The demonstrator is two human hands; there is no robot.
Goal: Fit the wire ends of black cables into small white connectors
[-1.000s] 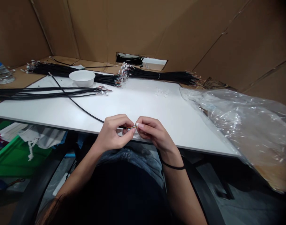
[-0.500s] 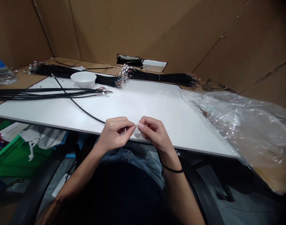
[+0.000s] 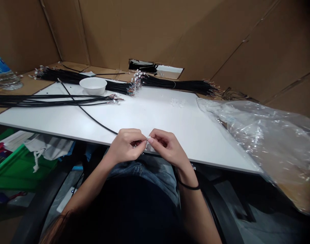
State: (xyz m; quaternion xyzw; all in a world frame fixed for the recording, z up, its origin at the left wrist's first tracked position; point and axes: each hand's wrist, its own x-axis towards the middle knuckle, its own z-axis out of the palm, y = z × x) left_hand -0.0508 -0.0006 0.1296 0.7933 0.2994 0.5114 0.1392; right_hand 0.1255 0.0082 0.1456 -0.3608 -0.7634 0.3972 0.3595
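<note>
My left hand [image 3: 124, 146] and my right hand [image 3: 167, 147] meet fingertip to fingertip just above the front edge of a white board [image 3: 155, 115]. A single black cable [image 3: 91, 118] runs across the board into my left hand, whose fingers pinch its end. Thin coloured wires at that end are mostly hidden by my fingers. My right fingertips pinch a tiny pale piece [image 3: 147, 138], too small to identify. Several small clear pieces [image 3: 176, 102] lie on the board farther ahead.
Bundles of black cables [image 3: 55, 100] with coloured, white-tipped ends lie at left and behind, near a white bowl [image 3: 93, 86]. A clear plastic bag [image 3: 267, 135] covers the right side. Cardboard walls [image 3: 144, 30] enclose the back; a plastic bottle [image 3: 2, 73] stands far left.
The coloured wire ends, visible between my hands a second ago, are now mostly covered by my fingers. The whole scene has shifted slightly in view as my head moved.
</note>
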